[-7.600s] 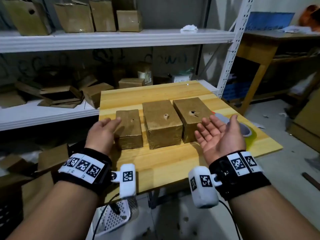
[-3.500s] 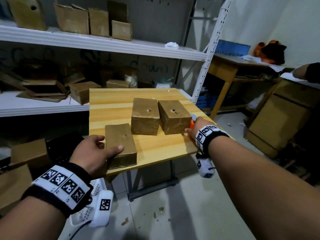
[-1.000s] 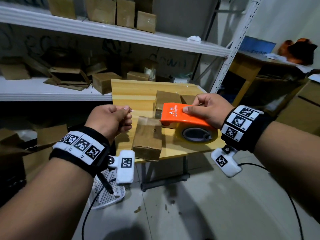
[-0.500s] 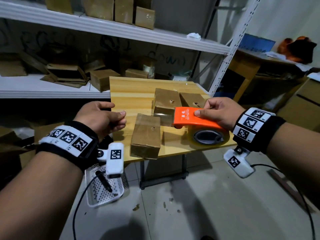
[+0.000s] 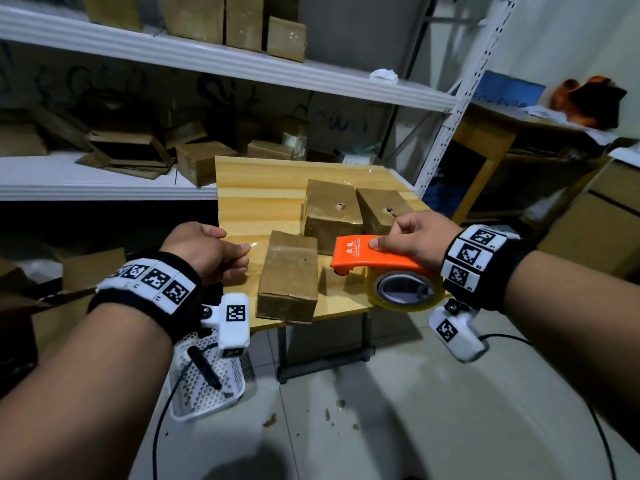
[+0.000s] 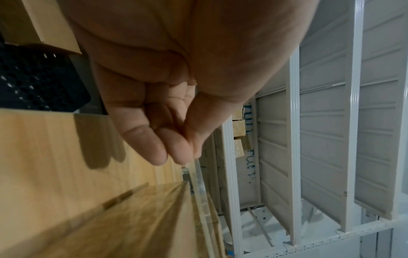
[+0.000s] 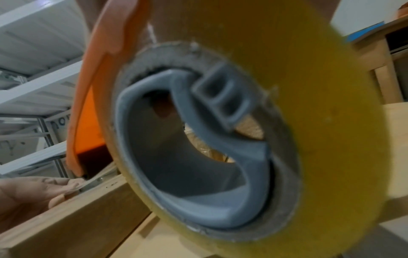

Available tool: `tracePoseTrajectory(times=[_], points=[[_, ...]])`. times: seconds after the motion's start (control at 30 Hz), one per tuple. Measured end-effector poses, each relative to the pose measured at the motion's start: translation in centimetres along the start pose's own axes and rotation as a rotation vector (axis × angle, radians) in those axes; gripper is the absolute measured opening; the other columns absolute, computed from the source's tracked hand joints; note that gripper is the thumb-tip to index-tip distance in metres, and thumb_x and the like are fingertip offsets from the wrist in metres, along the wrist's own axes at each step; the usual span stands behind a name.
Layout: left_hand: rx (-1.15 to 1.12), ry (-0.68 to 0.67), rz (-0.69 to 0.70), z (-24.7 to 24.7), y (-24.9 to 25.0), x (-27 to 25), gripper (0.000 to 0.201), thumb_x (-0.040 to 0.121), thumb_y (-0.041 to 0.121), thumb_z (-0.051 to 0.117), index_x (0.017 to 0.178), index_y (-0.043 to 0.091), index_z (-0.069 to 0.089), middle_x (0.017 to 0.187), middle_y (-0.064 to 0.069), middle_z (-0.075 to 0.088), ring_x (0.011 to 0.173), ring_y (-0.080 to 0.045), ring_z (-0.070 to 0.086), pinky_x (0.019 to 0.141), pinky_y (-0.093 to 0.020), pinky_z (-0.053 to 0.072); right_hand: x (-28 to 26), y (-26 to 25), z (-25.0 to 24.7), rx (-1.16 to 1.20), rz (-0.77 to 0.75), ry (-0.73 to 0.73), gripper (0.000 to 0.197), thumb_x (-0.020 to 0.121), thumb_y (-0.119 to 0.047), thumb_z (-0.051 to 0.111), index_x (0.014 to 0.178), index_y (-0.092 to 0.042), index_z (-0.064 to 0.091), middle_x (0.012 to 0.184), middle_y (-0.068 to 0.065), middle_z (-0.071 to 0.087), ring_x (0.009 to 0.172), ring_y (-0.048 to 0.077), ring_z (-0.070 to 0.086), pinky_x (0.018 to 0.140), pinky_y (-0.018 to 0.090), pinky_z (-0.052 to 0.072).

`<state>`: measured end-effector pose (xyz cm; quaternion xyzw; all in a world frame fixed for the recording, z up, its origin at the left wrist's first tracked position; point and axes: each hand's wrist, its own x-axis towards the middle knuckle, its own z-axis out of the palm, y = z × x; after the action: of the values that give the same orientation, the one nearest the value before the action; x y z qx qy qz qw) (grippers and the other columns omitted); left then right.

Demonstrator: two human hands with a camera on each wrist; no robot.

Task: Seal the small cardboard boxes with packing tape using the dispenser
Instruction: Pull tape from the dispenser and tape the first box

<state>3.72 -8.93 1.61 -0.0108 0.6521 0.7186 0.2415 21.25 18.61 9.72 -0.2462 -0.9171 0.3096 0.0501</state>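
Three brown cardboard boxes sit on the wooden table [image 5: 249, 202]: a near box [image 5: 289, 275] at the front edge and two boxes [image 5: 332, 213] [image 5: 381, 206] behind it. My right hand [image 5: 388, 242] grips the orange tape dispenser [image 5: 367, 258] just right of the near box, with its yellowish tape roll [image 5: 405, 289] under my palm. My left hand [image 5: 242, 256] pinches the clear tape end [image 5: 251, 244] left of that box. The left wrist view shows the tape strip [image 6: 197, 171] running from my fingertips over the box top [image 6: 143, 218]. The roll [image 7: 309, 87] fills the right wrist view.
White metal shelving [image 5: 104, 174] with more cardboard boxes stands behind and left of the table. A white perforated basket [image 5: 204, 393] lies on the floor under my left wrist. A wooden desk [image 5: 485, 133] stands at the right, with tiled floor below.
In the last second my hands drew apart, stretching tape out over the near box. The dispenser went right and lower beside the box. Earlier, my left hand pulled that box forward.
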Motion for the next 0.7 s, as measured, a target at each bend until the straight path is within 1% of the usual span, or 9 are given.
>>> tracePoseTrajectory(times=[0.13,0.23,0.3,0.33,0.43,0.47,0.53,0.6,0.7], points=[[0.081,-0.007,-0.013,0.3,-0.9,0.3,0.05,0.088,-0.016,0.071,0.121,0.009,0.043,0.093,-0.027,0.064,0.078,-0.035,0.069,0.065,-0.046,0.063,0.2,-0.1,0.9,-0.028,0.033,-0.012,0.039,0.077,-0.056,0.087,0.078,-0.022,0.068,0.076,0.001,0.081,0.071,0.02,0.08,0.07,0.034,0.062],[0.196,-0.012,-0.008,0.6,-1.1,0.4,0.046,0.089,-0.009,0.075,0.117,0.01,0.044,0.089,-0.028,0.071,0.082,-0.039,0.073,0.076,-0.045,0.06,0.2,0.1,1.6,-0.02,0.07,-0.031,0.038,0.078,-0.055,0.087,0.079,-0.022,0.066,0.078,0.002,0.081,0.071,0.021,0.08,0.069,0.034,0.062],[0.297,-0.007,0.019,0.8,-1.2,0.3,0.042,0.09,-0.003,0.078,0.113,0.011,0.045,0.084,-0.027,0.076,0.079,-0.038,0.076,0.077,-0.046,0.054,0.2,0.2,1.8,-0.016,0.084,-0.031,0.039,0.077,-0.055,0.087,0.078,-0.023,0.066,0.077,0.002,0.081,0.071,0.022,0.08,0.07,0.035,0.063],[0.332,-0.001,0.039,1.1,-1.3,0.2,0.041,0.089,-0.002,0.078,0.112,0.01,0.046,0.08,-0.025,0.077,0.074,-0.036,0.075,0.072,-0.044,0.054,0.3,0.1,1.8,-0.013,0.087,-0.029,0.039,0.077,-0.054,0.087,0.077,-0.023,0.065,0.075,0.002,0.081,0.072,0.023,0.08,0.07,0.035,0.064],[0.443,0.021,0.104,1.5,-1.6,-0.1,0.036,0.087,0.001,0.082,0.106,0.008,0.052,0.068,-0.018,0.074,0.055,-0.026,0.069,0.049,-0.031,0.051,0.4,-0.1,2.0,-0.02,0.093,-0.029,0.039,0.077,-0.053,0.088,0.076,-0.023,0.064,0.075,0.003,0.081,0.073,0.024,0.08,0.074,0.038,0.065],[0.481,0.025,0.123,1.6,-1.5,-0.3,0.034,0.085,0.004,0.084,0.101,0.008,0.054,0.067,-0.018,0.074,0.053,-0.026,0.068,0.048,-0.03,0.051,0.4,-0.2,2.0,-0.027,0.095,-0.028,0.039,0.077,-0.053,0.088,0.076,-0.022,0.064,0.076,0.003,0.081,0.074,0.024,0.08,0.075,0.038,0.065],[0.517,0.011,0.135,1.7,-1.3,-0.6,0.03,0.082,0.006,0.087,0.095,0.007,0.06,0.071,-0.021,0.075,0.058,-0.028,0.07,0.058,-0.037,0.055,0.4,-0.4,2.1,-0.04,0.1,-0.026,0.039,0.077,-0.053,0.088,0.078,-0.022,0.064,0.079,0.004,0.081,0.077,0.025,0.08,0.078,0.04,0.065],[0.54,-0.021,0.12,1.8,-1.3,-0.9,0.02,0.082,0.0,0.084,0.092,0.007,0.067,0.078,-0.023,0.076,0.065,-0.032,0.07,0.065,-0.045,0.056,0.5,-0.5,2.2,-0.04,0.111,-0.03,0.039,0.077,-0.052,0.088,0.08,-0.021,0.064,0.082,0.005,0.081,0.078,0.026,0.08,0.081,0.042,0.066],[0.645,-0.047,0.14,2.2,-1.6,-1.5,0.014,0.086,-0.005,0.076,0.085,0.009,0.075,0.078,-0.017,0.077,0.07,-0.032,0.072,0.071,-0.048,0.063,0.4,-0.7,2.3,-0.042,0.114,-0.031,0.039,0.078,-0.052,0.088,0.079,-0.021,0.064,0.082,0.004,0.081,0.078,0.026,0.08,0.078,0.04,0.065]])
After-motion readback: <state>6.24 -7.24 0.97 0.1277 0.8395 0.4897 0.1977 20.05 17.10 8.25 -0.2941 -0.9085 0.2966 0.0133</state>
